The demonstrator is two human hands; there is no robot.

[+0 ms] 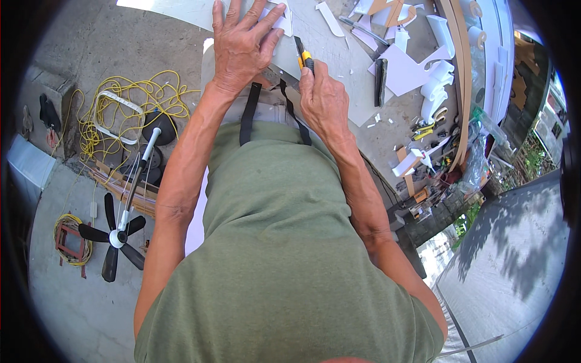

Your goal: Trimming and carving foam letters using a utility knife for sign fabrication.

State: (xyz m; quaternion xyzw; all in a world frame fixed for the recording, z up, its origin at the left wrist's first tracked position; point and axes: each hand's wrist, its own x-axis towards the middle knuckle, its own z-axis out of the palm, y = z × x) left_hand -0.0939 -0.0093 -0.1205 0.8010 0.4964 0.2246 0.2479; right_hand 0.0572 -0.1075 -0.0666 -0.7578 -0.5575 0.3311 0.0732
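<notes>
My left hand [243, 48] lies flat with its fingers spread at the far edge of the view. Its fingertips press on a small white cut piece of sheet [285, 23] on the pale work board [357, 100]. To the right, my right hand [325, 97] is closed round a yellow and black utility knife [307, 60]. The dark blade points up and away from me, its tip just short of the white piece and close to the board. Whether the blade touches the board I cannot tell.
White sheet offcuts [408, 71], a black bar [380, 82] and a metal ruler-like strip [363, 29] lie to the right. Beyond them are scissors [440, 115] and long brown strips [463, 78]. At left stand a fan [117, 238] and tangled yellow cord [91, 136].
</notes>
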